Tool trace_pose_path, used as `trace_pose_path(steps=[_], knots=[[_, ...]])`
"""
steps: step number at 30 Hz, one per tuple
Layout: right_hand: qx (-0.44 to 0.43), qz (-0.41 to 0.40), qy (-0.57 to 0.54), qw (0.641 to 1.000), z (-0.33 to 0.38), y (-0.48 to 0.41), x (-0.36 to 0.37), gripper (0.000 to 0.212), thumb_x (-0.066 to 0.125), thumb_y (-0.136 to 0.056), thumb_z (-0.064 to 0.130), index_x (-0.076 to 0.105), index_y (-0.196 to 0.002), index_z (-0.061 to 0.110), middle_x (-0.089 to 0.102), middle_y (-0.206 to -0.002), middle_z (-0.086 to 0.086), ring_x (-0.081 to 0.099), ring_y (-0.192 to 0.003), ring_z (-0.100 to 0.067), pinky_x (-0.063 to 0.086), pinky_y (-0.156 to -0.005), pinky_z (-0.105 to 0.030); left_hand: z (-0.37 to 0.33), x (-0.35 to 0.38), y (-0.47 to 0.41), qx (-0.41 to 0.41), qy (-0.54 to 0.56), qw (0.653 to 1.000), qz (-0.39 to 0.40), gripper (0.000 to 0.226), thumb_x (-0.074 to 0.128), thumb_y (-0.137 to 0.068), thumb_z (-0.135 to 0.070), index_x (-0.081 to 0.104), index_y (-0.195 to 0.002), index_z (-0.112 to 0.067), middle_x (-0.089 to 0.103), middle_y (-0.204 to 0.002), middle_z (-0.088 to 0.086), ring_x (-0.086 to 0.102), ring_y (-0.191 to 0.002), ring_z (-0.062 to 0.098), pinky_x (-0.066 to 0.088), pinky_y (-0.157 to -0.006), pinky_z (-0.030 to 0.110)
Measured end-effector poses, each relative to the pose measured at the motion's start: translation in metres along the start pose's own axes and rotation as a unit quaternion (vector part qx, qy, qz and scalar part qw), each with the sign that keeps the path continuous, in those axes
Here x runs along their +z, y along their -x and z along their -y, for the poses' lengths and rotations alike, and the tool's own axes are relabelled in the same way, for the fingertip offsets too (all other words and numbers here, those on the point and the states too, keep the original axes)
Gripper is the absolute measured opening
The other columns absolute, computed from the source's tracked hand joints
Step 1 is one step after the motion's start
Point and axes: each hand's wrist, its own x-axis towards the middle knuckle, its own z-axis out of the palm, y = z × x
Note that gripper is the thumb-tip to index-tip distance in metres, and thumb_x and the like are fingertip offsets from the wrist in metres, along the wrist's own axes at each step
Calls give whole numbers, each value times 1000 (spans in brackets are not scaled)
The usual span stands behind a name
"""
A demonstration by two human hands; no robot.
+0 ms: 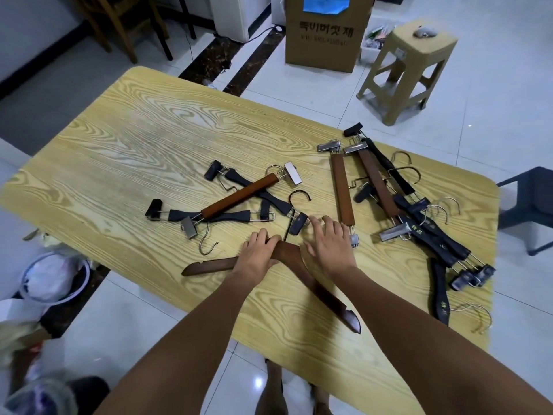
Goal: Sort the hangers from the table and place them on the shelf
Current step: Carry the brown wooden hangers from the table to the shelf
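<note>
A dark brown wooden coat hanger (311, 283) lies near the front edge of the light wood table (125, 139), its black hook pointing away from me. My left hand (257, 254) is closed over its left arm near the neck. My right hand (329, 239) rests palm down, fingers spread, just right of the neck, touching a black clip. A pile of black clip hangers crossed by a brown one (239, 194) lies in the middle. To the right lie brown clip hangers (342, 190) and several black ones (431, 232). No shelf is in view.
Past the table stand a cardboard box (324, 34), a beige plastic stool (410, 67) and a wooden chair (125, 22). A dark stool (529, 202) is at the right. A basin (57, 277) with bags sits on the floor at the left.
</note>
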Motion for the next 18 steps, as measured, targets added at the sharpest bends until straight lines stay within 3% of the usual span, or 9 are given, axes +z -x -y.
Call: trace_pose_path(steps=[6, 11, 14, 18], knots=[[18, 36, -81, 996, 20, -19, -12, 63, 44, -98, 37, 19, -149, 11, 44, -133, -15, 44, -121, -32, 32, -102, -41, -2, 2, 5, 6, 8, 1000, 17, 53, 56, -91, -30, 33, -138, -19, 36, -125, 10, 36, -118, 25, 38, -96, 36], [140, 82, -258, 952, 35, -37, -14, 47, 56, -94, 23, 38, -134, 4, 40, -127, -19, 55, -108, -37, 44, -93, -42, -1, 2, 3, 11, 23, 999, 29, 52, 60, -89, -25, 36, -134, -17, 35, -123, 10, 37, -118, 25, 40, -98, 37], [137, 81, -286, 945, 31, -45, -17, 39, 59, -92, 16, 42, -124, 0, 40, -125, -19, 55, -105, -34, 45, -92, -40, 0, 0, 3, 26, 24, 999, 36, 48, 62, -87, -23, 39, -129, -15, 36, -123, 9, 38, -117, 24, 42, -97, 38], [108, 33, -315, 942, 23, -59, -31, 38, 58, -91, 6, 44, -126, 1, 40, -122, -19, 51, -107, -33, 42, -96, -38, 5, -5, 6, 41, 20, 998, 41, 46, 62, -87, -20, 40, -127, -14, 38, -126, 5, 39, -118, 23, 41, -96, 36]])
